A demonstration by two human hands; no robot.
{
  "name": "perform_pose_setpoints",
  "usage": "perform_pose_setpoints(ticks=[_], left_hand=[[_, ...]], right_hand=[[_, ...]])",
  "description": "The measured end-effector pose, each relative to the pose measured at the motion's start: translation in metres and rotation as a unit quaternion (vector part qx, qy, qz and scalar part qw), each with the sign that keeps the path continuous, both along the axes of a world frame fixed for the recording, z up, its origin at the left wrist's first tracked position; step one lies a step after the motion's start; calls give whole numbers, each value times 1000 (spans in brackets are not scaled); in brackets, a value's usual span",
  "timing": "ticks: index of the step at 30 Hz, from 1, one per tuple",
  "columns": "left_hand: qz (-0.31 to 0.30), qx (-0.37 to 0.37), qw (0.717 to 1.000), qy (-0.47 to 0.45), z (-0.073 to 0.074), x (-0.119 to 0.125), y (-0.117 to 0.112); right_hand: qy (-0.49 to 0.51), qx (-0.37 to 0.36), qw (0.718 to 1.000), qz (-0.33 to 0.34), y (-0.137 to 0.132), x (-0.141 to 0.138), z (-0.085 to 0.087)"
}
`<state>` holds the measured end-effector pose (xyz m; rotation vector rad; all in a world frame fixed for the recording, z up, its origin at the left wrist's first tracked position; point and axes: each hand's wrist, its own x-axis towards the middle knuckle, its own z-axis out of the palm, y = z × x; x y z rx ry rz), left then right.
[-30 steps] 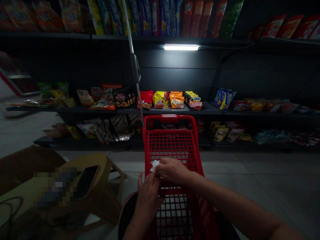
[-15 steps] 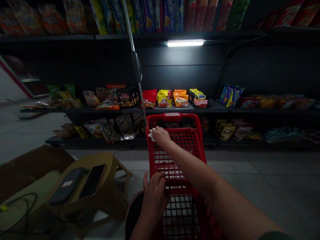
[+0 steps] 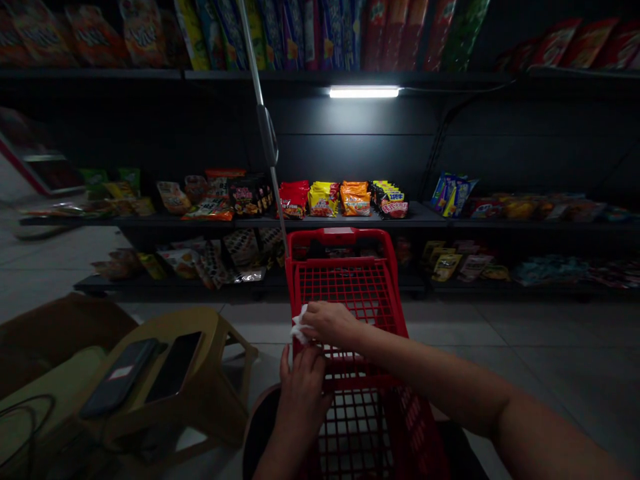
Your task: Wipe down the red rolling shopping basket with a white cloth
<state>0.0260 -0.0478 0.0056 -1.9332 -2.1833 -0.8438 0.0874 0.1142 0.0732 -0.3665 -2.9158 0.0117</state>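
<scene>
A red plastic shopping cart point(image 3: 345, 280) with grid walls stands in front of me. Along its left side, my right hand point(image 3: 333, 323) is closed on a crumpled white tissue point(image 3: 300, 327), pressed against the frame. Just below it, my left hand point(image 3: 305, 380) has its fingers bent over the cart's left edge near the red crossbar, with one finger sticking out to the side. The two hands are close together, almost touching. My fingers hide part of the tissue and the edge beneath.
A thin metal pole point(image 3: 267, 133) rises by the cart's far left corner. On the left, a tan stool point(image 3: 210, 333) carries a phone point(image 3: 175, 367) and a dark grey device point(image 3: 120, 377), beside a cardboard box point(image 3: 65, 313). Shelves point(image 3: 425, 215) of snack packets span the back under a lamp point(image 3: 364, 92).
My right hand has drawn the tissue back toward me along the cart's left side, from the far corner to beside my left hand. My left hand keeps its place on the edge.
</scene>
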Motion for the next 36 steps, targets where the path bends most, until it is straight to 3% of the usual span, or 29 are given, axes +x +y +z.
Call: perform_pose_setpoints(ticks=[6,9,12,19,21,24,27,30,33,36], left_hand=[[-28,-5,1000,6,4,-2,0],[-20,-5,1000,-1,5,-2,0],[-15,-11,1000,0,6,-2,-2],[1,1,1000,-5,3,-1,-6],[-2,2,1000,-4,3,-1,-5],[-15,-13,1000,-4,4,-1,-4],[-28,-21,999,-17,6,-3,-2],[-38,-27,999,-22,7,-4,-1],[-38,-36,999,-13,7,-4,0],[-34,-48,998,-6,8,-3,1]], right_hand=[[22,34,986,-162,62,-59,21],[32,49,979,-198,72,-75,26],[41,73,984,-155,56,-70,18],[37,104,994,18,-3,-15,-11],[27,110,992,48,-1,-10,-12],[12,112,992,50,25,-17,-1],[2,108,994,-24,67,-26,19],[1,85,984,-154,106,-16,38],[4,72,963,-258,130,18,47],[9,69,939,-336,139,65,45]])
